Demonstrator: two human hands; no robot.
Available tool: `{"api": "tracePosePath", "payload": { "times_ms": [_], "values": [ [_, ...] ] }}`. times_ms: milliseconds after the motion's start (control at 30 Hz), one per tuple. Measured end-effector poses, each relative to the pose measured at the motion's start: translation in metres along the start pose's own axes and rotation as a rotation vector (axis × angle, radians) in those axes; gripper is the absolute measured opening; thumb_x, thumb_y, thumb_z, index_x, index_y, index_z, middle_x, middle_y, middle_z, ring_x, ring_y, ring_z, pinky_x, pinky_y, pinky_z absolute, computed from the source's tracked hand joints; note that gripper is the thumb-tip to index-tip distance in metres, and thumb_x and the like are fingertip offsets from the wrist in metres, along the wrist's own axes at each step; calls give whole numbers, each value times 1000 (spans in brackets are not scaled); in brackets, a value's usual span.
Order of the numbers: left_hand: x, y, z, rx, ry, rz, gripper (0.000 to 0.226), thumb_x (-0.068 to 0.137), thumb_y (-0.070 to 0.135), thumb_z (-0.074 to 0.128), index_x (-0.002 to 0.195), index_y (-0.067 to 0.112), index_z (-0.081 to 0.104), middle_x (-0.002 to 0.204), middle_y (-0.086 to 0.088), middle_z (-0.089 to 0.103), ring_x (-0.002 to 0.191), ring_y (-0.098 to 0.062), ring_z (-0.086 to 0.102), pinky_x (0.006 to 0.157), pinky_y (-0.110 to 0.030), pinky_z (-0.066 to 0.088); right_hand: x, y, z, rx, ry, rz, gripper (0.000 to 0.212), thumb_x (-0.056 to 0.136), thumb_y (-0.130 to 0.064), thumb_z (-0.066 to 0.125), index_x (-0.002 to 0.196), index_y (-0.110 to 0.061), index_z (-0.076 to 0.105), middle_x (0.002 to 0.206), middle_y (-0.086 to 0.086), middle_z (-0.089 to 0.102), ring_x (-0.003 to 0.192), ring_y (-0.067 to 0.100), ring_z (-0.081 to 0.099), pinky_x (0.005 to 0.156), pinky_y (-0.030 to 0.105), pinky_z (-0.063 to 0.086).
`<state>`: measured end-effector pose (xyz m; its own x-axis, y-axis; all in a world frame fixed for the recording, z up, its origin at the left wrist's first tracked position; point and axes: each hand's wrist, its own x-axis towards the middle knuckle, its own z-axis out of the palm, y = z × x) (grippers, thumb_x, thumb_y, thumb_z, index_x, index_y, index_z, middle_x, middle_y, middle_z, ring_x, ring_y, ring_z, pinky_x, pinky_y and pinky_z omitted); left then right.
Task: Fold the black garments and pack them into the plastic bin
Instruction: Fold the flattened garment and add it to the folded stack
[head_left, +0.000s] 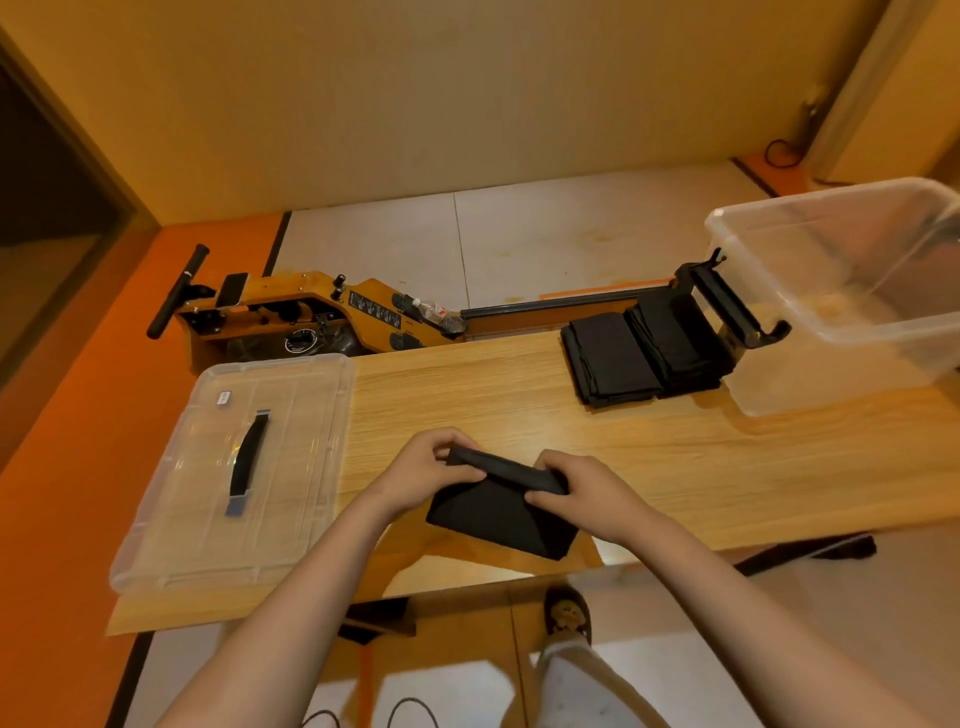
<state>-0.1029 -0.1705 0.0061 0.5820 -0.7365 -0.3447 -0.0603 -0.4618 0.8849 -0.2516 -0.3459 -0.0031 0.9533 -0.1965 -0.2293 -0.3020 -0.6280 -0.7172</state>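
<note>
A folded black garment (501, 512) lies near the front edge of the wooden table (467, 395). My left hand (431, 467) pinches its upper left corner. My right hand (576, 491) grips the raised upper fold on the right, so the top edge is lifted off the table. Two stacks of folded black garments (644, 348) rest side by side at the back right of the table. Beside them, at the far right, stands the clear plastic bin (779, 374), tilted and holding no garments that I can see.
The bin's clear lid (291, 467) with a black handle lies flat on the table's left end. Behind the table a wooden rowing machine (322, 317) stretches across the floor. My foot (569, 613) shows below the front edge.
</note>
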Motion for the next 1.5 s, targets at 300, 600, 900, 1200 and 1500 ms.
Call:
{"api": "tracePosePath", "payload": {
  "times_ms": [300, 600, 900, 1200, 1500],
  "values": [
    [111, 74, 34, -118, 54, -44, 28, 86, 17, 71, 111, 19, 59, 102, -6, 72, 89, -18, 69, 63, -23, 54, 23, 53, -59, 337, 184, 155, 12, 91, -34, 61, 89, -22, 60, 87, -3, 64, 80, 10, 63, 71, 39, 55],
    [260, 155, 52, 216, -122, -11, 20, 82, 18, 75, 100, 16, 66, 105, 0, 67, 101, -17, 62, 81, -27, 52, 82, 100, -129, 584, 245, 215, 17, 93, -26, 60, 87, -12, 57, 79, -2, 58, 81, 12, 58, 63, 19, 41],
    [309, 177, 47, 121, -200, 114, 30, 81, -11, 62, 93, 15, 69, 103, 1, 70, 104, -10, 64, 92, -25, 51, 98, 109, -153, 14, 573, 117, 25, 88, -27, 65, 112, -26, 56, 103, -14, 54, 97, 3, 54, 75, 24, 50],
    [288, 57, 88, -203, 374, -356, 29, 101, 16, 45, 129, 9, 48, 96, -10, 61, 79, -16, 55, 65, -22, 46, 112, 121, -82, -226, 298, 119, 64, 57, -37, 88, 114, -15, 68, 111, 0, 66, 97, 15, 65, 79, 24, 53],
    [310, 72, 96, -42, 302, -365, 33, 83, 32, 74, 98, 13, 51, 92, -2, 59, 87, -25, 62, 61, -32, 52, 137, 132, -115, -296, 345, 320, 52, 99, -32, 43, 147, -16, 32, 149, 3, 35, 137, 19, 29, 110, 31, 28]
  ]
}}
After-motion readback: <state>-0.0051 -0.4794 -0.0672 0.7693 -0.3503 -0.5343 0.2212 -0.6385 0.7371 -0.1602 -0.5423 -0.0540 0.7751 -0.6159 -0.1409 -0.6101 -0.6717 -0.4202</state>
